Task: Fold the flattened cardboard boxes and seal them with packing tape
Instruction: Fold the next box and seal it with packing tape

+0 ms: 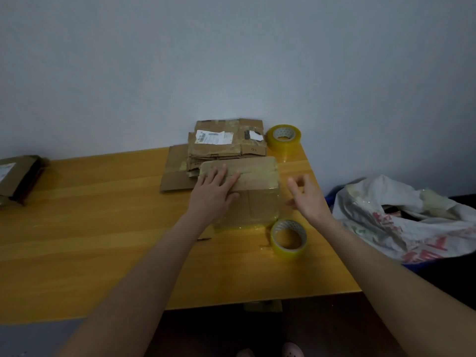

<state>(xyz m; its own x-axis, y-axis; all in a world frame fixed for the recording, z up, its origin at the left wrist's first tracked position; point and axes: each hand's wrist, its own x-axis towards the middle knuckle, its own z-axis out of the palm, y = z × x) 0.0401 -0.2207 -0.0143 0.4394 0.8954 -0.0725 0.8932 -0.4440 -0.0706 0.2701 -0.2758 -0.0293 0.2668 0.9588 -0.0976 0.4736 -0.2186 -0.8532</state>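
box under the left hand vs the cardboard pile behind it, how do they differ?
The box is folded into shape, with shiny tape on it; the cardboard pile lies flat. The left hand rests on the box; no hand is on the pile. The pile's top sheet bears a white label; the box shows none. Both are brown cardboard.

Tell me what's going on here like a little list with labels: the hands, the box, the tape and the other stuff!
left hand: left hand lies flat on the folded box, fingers straight
right hand: right hand is beside the box's right end, fingers loosely spread, holding nothing
box: folded box sits on the table, shiny tape across it
flat boxes: flattened boxes stacked behind it, by the wall
tape: near tape roll in front of the box; far tape roll by the wall
other: plastic bag off the table's right side
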